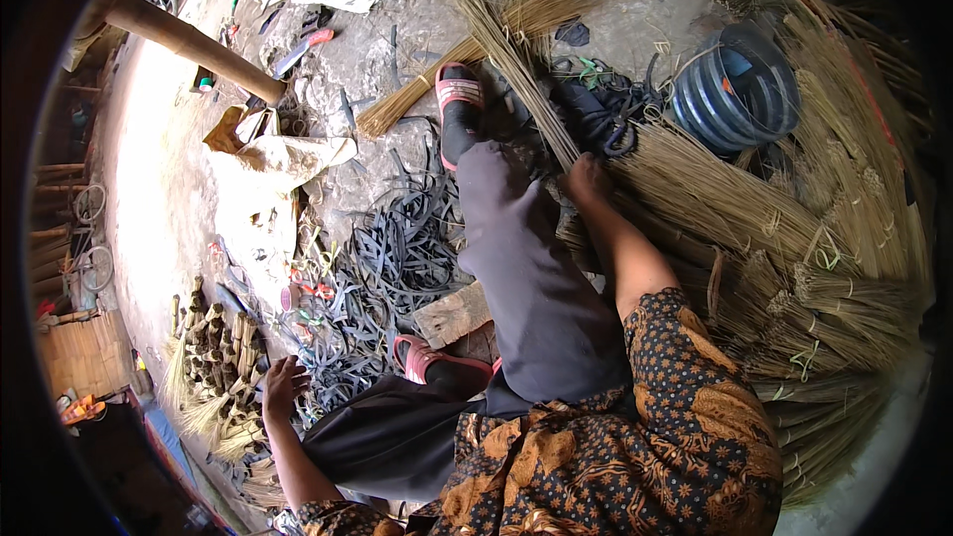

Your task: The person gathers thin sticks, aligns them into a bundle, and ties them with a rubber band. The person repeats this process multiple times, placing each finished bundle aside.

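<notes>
My right hand (588, 180) is closed around the near end of a thin bundle of straw-like stalks (516, 69), which slants away to the upper left across another bundle on the ground. Beneath and beside that hand are long piles of the same dry stalks (715, 179). At the lower left, my left hand (286, 385) hovers with its fingers apart and nothing visible in them. Close to it lies a stack of short brooms or tied stalks with dark knobbly ends (220, 347). Black rubber-like strips (402, 248) lie tangled between my hands.
A bluish ribbed tub (735, 87) stands among the stalks at right. A wooden block (453, 314) lies by my pink sandal (427, 357). At upper left are a thick bamboo pole (189, 45), a knife-like blade (294, 58) and a crumpled sack (288, 154).
</notes>
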A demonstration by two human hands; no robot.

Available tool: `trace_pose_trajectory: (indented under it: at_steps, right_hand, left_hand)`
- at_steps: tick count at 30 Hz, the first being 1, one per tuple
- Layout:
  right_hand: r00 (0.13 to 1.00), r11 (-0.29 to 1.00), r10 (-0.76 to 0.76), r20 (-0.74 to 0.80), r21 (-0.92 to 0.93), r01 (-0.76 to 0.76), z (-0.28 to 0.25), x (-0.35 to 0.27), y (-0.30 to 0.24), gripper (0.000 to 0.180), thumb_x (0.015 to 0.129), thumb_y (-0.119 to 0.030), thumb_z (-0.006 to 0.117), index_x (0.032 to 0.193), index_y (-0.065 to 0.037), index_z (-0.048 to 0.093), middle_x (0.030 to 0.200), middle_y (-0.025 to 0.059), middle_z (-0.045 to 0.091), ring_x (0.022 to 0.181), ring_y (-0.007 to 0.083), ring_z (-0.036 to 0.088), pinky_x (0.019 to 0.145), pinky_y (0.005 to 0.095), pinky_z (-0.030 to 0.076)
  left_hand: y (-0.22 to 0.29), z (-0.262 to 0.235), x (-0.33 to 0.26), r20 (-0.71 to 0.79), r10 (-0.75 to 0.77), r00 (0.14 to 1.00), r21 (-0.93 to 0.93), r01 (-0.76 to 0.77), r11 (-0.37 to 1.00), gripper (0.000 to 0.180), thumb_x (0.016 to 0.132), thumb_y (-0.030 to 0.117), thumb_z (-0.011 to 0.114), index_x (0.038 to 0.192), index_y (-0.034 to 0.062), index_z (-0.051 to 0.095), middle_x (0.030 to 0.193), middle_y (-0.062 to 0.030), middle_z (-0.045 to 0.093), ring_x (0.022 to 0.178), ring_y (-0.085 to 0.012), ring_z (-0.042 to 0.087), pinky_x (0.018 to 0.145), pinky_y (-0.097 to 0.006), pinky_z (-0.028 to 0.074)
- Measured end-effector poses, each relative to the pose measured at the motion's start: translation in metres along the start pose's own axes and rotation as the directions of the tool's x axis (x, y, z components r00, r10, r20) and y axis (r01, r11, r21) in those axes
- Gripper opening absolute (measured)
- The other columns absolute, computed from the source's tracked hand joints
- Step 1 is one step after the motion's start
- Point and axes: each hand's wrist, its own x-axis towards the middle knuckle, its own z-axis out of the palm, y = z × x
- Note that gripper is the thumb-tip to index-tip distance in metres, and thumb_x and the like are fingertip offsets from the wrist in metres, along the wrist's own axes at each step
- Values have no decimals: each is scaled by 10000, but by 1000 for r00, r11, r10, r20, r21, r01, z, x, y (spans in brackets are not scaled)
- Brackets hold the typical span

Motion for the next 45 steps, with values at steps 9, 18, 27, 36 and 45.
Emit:
trace_pose_trajectory:
  at_steps: [9, 18, 27, 36, 45]
  right_hand:
    - [978, 985, -77, -196, -166, 44, 72, 35, -5, 271, 992, -203, 548, 1192, -35, 623, 1083, 154, 722, 989, 337, 751, 862, 486, 600]
    - [985, 979, 136, 102, 137, -149, 41, 43, -9, 442, 868, -268, 696, 1195, 28, 676, 1161, 260, 723, 1075, 411, 713, 925, 476, 571]
    - [956, 861, -250, 153, 487, 147, -90, 4, -9, 538, 783, -308, 681, 1135, 98, 651, 1066, 322, 702, 990, 449, 701, 869, 467, 544]
    - [549, 500, -706, -448, 234, 834, -264, -146, -84, 355, 878, -199, 721, 1161, -30, 591, 976, 218, 711, 907, 428, 715, 784, 495, 578]
    - [31, -198, -727, -686, 252, 947, -196, -298, -201, 301, 794, -141, 767, 1024, -49, 596, 833, 145, 659, 743, 377, 688, 712, 524, 554]
  left_hand:
    - [1, 1, -2, -6, -44, 999, -15, 44, 999, 439, 1020, 401, 650, 1284, 54, 594, 1018, -112, 700, 814, -205, 706, 709, -355, 584]
    - [4, 3, 1, -7, -39, 999, -7, 39, 999, 447, 1053, 384, 606, 1310, 19, 589, 1059, -124, 717, 790, -183, 712, 683, -316, 555]
    - [51, 19, -10, 12, 146, 989, 57, -147, 988, 501, 1025, 460, 633, 1295, 40, 591, 1085, -128, 701, 848, -216, 715, 726, -339, 565]
    - [231, 147, -150, 162, 856, 490, -275, -811, 516, 713, 983, 444, 709, 1479, -12, 477, 1405, -186, 591, 1206, -268, 632, 1019, -387, 504]
    - [255, 146, -268, -279, 954, 110, -793, -587, -164, 269, 1114, 348, 492, 1057, 101, 585, 772, 5, 491, 754, -160, 542, 885, -417, 500]
